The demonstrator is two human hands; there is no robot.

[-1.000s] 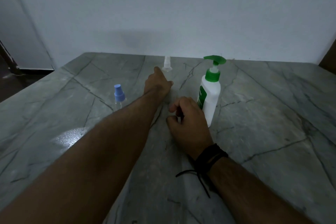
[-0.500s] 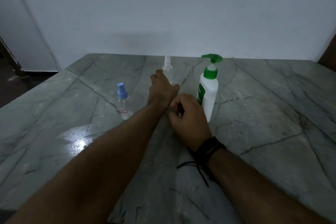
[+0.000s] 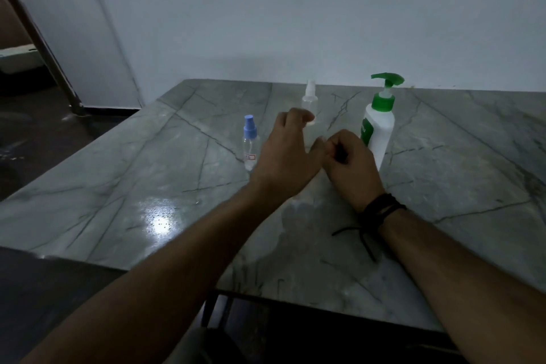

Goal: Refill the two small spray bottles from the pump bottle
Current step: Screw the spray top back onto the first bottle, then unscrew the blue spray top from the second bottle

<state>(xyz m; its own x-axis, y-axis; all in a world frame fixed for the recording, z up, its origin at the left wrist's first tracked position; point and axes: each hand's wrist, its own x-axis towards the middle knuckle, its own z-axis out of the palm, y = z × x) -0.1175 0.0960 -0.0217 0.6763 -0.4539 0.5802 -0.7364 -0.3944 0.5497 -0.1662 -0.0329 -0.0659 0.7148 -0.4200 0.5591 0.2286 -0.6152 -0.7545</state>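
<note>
A small clear spray bottle with a blue cap (image 3: 251, 142) stands on the grey marble table (image 3: 443, 186), left of my hands. A second small clear spray bottle with a white cap (image 3: 309, 99) stands farther back; my left hand (image 3: 288, 156) is just in front of it with bent, spread fingers and hides its lower part. I cannot tell whether they touch. The white pump bottle with a green pump head (image 3: 379, 130) stands upright at the right. My right hand (image 3: 350, 165) is curled into a loose fist beside its base, next to my left thumb.
A black cord wristband (image 3: 381, 211) is on my right wrist. The table's near edge (image 3: 295, 301) runs below my forearms, with dark floor under it. A white wall stands behind the table and a pale door panel (image 3: 88, 38) at the left.
My left hand has drawn back from the white-capped bottle toward my right hand, and its fingers have bent. The view has pulled back, showing the table's near edge.
</note>
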